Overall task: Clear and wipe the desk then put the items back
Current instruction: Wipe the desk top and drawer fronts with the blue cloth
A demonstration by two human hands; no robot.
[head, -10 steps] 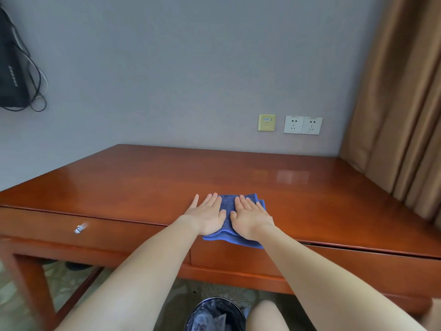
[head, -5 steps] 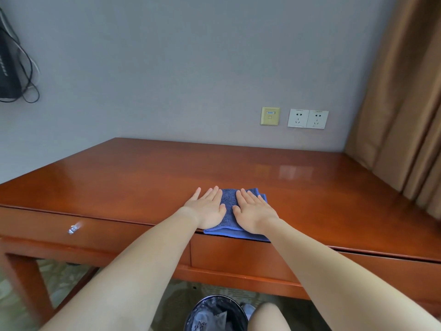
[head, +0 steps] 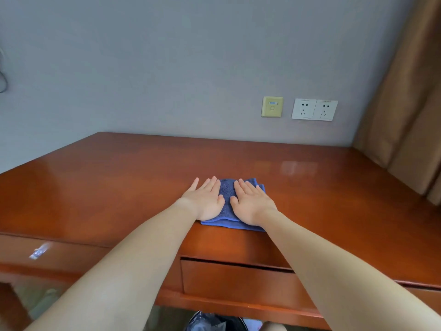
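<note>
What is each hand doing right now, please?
Left hand: open, fingers straight, pressing flat on the blue cloth.
Right hand: open, fingers straight, pressing flat on the same cloth.

We see a white double socket [head: 314,109] set in the grey wall [head: 167,68]. Just left of the socket sits a yellow wall plate [head: 272,106]. To the socket's right hangs a brown curtain [head: 405,103] in folds. Far left of it, a cable [head: 2,77] loops at the frame's edge. Well below it, a plastic-lined bin [head: 210,322] shows partly.
</note>
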